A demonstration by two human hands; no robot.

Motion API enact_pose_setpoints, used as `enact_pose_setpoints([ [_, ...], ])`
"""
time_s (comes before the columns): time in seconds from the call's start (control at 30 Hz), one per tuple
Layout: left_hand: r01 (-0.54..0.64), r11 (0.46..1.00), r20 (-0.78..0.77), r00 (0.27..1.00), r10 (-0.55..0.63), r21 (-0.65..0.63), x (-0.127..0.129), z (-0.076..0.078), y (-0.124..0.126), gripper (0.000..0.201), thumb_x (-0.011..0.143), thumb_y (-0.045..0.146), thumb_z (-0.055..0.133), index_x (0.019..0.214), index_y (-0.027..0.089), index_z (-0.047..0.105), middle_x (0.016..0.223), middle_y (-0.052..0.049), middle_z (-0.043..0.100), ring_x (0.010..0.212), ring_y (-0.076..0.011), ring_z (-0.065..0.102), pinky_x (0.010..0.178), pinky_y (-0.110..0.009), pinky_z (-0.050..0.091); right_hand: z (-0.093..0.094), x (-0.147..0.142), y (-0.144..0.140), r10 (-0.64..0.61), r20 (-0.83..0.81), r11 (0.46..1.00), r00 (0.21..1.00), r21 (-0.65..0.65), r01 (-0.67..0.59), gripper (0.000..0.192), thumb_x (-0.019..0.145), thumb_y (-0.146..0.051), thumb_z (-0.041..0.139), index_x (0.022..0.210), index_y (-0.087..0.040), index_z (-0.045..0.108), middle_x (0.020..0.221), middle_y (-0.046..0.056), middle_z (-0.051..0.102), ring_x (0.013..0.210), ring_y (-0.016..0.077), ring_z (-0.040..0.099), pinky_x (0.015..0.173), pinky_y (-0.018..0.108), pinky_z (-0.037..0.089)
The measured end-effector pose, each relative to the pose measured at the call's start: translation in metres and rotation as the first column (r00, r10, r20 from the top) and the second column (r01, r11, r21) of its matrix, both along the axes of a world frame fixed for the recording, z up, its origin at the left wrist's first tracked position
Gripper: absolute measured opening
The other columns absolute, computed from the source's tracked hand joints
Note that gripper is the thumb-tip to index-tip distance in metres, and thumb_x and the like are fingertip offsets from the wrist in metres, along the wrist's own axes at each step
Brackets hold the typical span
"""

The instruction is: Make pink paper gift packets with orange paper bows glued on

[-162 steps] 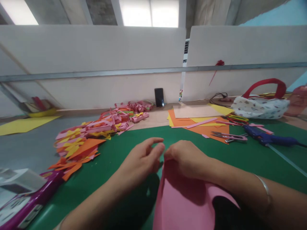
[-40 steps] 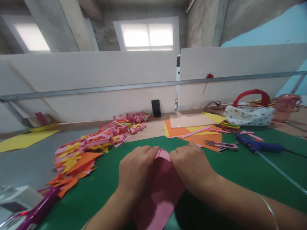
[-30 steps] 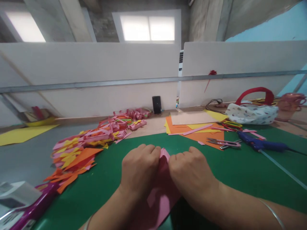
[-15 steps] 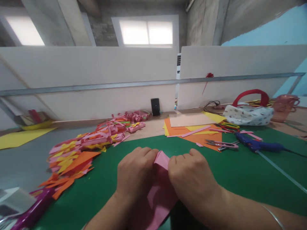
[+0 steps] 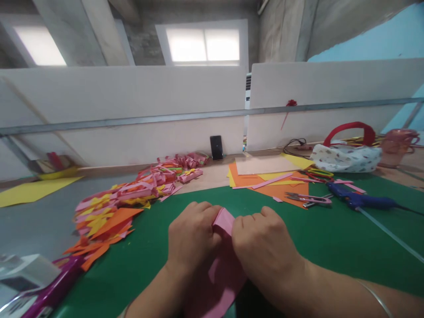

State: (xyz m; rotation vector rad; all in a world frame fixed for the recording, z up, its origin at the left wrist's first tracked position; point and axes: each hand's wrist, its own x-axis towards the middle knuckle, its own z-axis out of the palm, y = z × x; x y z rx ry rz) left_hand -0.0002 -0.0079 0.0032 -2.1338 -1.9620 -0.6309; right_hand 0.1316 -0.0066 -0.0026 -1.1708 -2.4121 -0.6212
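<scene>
A sheet of pink paper (image 5: 222, 282) hangs between my two hands in front of my body, its top edge folded over. My left hand (image 5: 192, 236) is closed on the left side of that fold, thumb underneath. On the right side, my right hand (image 5: 265, 245) grips the same edge with curled fingers. The fingertips of both hands are mostly hidden behind the knuckles and the paper. Below the hands, the sheet's lower part runs out of the picture.
A green mat (image 5: 152, 265) covers the table. Left lies a heap of pink, yellow and orange paper pieces (image 5: 132, 190), with a purple tool (image 5: 56, 287). Right are thread snips (image 5: 308, 198), a blue glue gun (image 5: 361, 198), paper sheets (image 5: 265, 165) and a cloth basket (image 5: 346, 159). A phone (image 5: 216, 148) leans behind.
The view has shifted slightly. My left hand has moved a little right, and its thumb shows more clearly against the pink paper. Both hands keep hold of the folded edge.
</scene>
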Motion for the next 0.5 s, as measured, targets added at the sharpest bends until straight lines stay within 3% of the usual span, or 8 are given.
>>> enact_pose_setpoints([
  [0.13,-0.006,0.999,-0.008,1.0,0.006,-0.034,0.0019,-0.0005,-0.0001,0.031,0.069,0.013,0.05,0.089,0.028,0.068,0.086,0.002,0.068,0.085,-0.0179,0.056,0.064,-0.026,0.038,0.0,-0.0008,-0.0011,-0.011,0.035,0.998,0.999,-0.058,0.013,0.016,0.066,-0.001,0.05,0.06,-0.013,0.059,0.053,0.008,0.062,0.047,0.016,0.054,0.059,0.032,0.034],
  [0.3,0.003,0.999,-0.045,0.999,-0.005,-0.036,0.0019,-0.0019,0.0011,0.049,0.065,0.007,0.047,0.107,0.025,0.064,0.088,0.001,0.069,0.086,-0.0195,0.056,0.066,-0.028,0.039,0.0014,0.0004,-0.0011,-0.02,0.037,0.996,0.999,-0.086,0.023,0.016,0.072,-0.004,0.051,0.062,-0.012,0.06,0.053,0.007,0.062,0.047,0.0148,0.054,0.059,0.031,0.034],
  [0.37,-0.005,1.0,-0.068,0.998,0.003,-0.018,0.0025,-0.0019,0.0013,0.051,0.063,0.005,0.045,0.104,0.027,0.065,0.083,0.001,0.069,0.083,-0.0197,0.056,0.063,-0.028,0.037,0.0018,-0.0001,-0.0013,-0.015,0.048,0.995,0.999,-0.1,0.02,0.016,0.072,-0.004,0.051,0.062,-0.012,0.06,0.054,0.007,0.063,0.048,0.0148,0.055,0.059,0.03,0.034],
  [0.5,-0.017,1.0,-0.123,0.992,0.017,-0.004,0.0055,-0.0017,0.0012,0.032,0.066,0.008,0.044,0.08,0.025,0.067,0.074,-0.001,0.068,0.074,-0.0204,0.053,0.055,-0.028,0.031,0.0003,-0.0047,-0.0031,-0.01,0.064,0.992,0.998,-0.128,0.019,0.017,0.073,-0.004,0.052,0.062,-0.011,0.062,0.054,0.009,0.063,0.048,0.0156,0.055,0.059,0.031,0.036],
])
